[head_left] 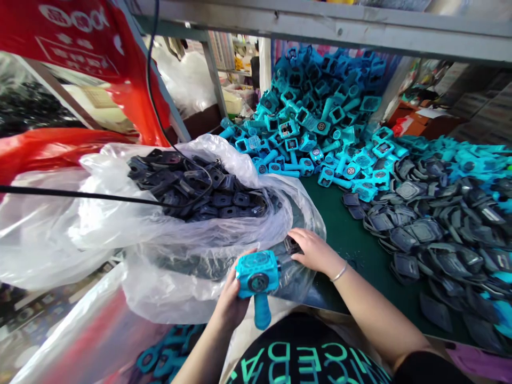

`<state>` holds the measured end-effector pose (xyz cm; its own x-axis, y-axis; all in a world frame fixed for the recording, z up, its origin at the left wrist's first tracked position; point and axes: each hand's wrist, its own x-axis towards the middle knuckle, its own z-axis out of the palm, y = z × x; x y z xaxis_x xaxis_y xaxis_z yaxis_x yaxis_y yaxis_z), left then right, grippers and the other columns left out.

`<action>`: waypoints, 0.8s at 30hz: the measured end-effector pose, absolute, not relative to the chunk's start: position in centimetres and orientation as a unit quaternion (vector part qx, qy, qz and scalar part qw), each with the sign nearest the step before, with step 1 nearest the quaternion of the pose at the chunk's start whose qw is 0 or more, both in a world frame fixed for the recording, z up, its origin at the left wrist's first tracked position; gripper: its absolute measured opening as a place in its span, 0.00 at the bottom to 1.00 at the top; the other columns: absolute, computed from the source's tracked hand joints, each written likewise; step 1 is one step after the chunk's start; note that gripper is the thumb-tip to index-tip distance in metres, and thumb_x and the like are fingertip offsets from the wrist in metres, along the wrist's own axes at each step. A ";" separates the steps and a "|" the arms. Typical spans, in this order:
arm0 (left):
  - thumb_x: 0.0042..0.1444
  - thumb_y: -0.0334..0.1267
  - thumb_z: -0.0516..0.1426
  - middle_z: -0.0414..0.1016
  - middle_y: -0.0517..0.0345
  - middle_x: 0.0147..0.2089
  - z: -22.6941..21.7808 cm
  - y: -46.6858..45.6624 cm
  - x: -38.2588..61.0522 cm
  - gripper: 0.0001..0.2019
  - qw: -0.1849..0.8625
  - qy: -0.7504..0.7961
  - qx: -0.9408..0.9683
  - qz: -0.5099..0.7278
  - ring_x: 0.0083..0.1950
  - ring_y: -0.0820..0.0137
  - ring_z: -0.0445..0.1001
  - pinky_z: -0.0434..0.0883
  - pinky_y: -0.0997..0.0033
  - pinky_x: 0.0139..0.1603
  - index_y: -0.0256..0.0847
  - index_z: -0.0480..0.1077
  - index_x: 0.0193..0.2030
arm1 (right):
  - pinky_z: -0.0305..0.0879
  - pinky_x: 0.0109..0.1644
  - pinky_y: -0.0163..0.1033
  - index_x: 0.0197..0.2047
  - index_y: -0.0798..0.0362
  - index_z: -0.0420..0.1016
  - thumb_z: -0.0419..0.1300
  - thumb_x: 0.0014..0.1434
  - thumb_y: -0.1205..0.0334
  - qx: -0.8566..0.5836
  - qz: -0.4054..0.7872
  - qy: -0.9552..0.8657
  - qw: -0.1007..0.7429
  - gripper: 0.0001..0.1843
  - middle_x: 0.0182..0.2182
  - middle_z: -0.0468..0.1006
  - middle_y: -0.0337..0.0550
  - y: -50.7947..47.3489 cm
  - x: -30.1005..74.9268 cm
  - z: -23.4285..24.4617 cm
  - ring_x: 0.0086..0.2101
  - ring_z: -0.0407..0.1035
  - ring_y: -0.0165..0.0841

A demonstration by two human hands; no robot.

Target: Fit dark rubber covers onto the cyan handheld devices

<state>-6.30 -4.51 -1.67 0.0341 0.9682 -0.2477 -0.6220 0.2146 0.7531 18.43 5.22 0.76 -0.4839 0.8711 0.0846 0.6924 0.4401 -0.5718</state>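
My left hand point(232, 297) is closed around a turquoise plastic toy housing point(263, 266) with a boxy head, a round black emblem and a stubby handle pointing down. To its right, the fingers of my right hand point(316, 252) are closed on a small black plastic part point(292, 245) at the edge of the clear plastic bag point(168, 234). Inside that bag, just beyond my hands, lies a heap of black plastic parts point(216, 194). My right fingers partly cover the part they hold.
A large pile of turquoise housings point(316, 122) rises at the back of the green tabletop point(340, 234). Black cover pieces point(424, 229) are heaped on the right. A black cable point(80, 193) crosses over the bag. A metal beam point(320, 24) spans above.
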 end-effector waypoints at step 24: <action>0.39 0.68 0.72 0.84 0.44 0.53 3.1 0.2 4.9 0.39 0.829 0.293 0.198 0.433 0.66 0.41 0.74 0.73 0.48 0.66 0.38 0.79 0.50 | 0.68 0.72 0.49 0.74 0.51 0.59 0.66 0.68 0.59 -0.366 0.149 -0.810 0.432 0.35 0.66 0.70 0.57 -3.2 21.7 6.1 0.68 0.65 0.42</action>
